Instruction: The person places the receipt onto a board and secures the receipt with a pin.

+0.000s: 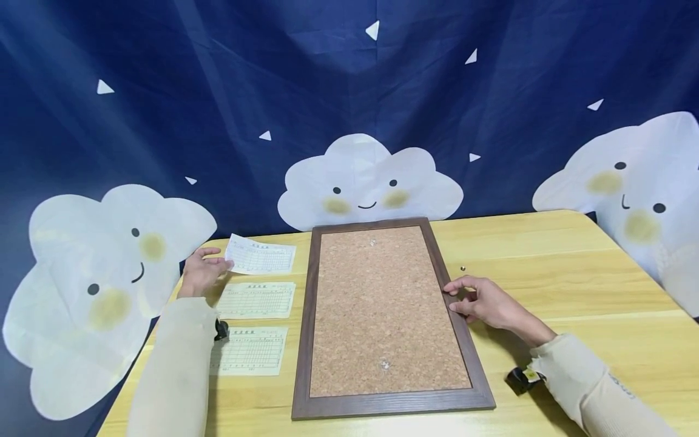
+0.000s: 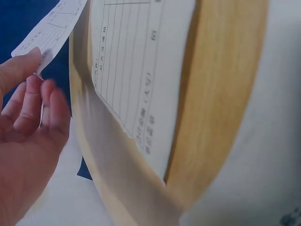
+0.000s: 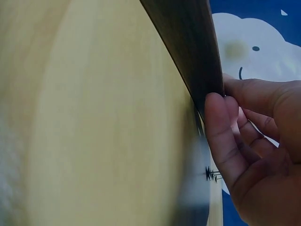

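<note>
Above tabletop point(image 1: 546, 261), left grip point(image 1: 203, 270) seemingly hides slip's point(image 1: 262, 256) corner.

The frame point(image 1: 393, 405) is dark brown, its cork panel point(image 1: 384, 309) speckled tan. At ten o'clock from it, the upper slip point(image 1: 262, 255) is white with a printed grid; the middle slip point(image 1: 259, 301) at nine and lower slip point(image 1: 258, 352) near eight are pale green, likewise gridded. The surface point(image 1: 573, 270) is yellow wood grain. At twelve, the navy curtain point(image 1: 327, 79) bears white triangles point(image 1: 374, 30) and yellow-cheeked white clouds point(image 1: 360, 176).
</note>
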The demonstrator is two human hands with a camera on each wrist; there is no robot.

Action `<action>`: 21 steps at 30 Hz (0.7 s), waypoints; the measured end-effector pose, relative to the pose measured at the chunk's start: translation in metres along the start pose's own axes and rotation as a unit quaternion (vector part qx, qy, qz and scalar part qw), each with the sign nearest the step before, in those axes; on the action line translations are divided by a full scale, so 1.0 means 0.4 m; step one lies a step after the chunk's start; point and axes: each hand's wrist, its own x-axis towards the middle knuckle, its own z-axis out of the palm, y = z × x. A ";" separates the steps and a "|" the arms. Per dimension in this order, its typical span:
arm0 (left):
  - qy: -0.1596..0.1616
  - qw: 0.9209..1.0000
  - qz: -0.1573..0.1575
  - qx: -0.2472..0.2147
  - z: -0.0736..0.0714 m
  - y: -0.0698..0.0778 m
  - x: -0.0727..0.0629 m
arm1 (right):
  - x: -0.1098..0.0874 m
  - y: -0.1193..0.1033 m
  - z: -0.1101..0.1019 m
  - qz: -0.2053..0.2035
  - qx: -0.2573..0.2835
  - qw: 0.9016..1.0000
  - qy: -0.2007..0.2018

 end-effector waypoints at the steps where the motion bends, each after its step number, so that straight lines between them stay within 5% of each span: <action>1: 0.000 1.000 0.001 0.000 0.001 0.000 0.000 | 0.000 0.002 0.000 -0.002 0.002 1.000 0.000; 10: -0.011 0.998 0.029 -0.054 0.002 -0.008 -0.009 | 0.002 0.003 -0.002 -0.009 0.010 1.000 -0.002; 21: -0.003 0.987 0.071 -0.144 0.010 0.004 -0.005 | -0.002 0.007 -0.004 -0.006 0.015 1.000 -0.007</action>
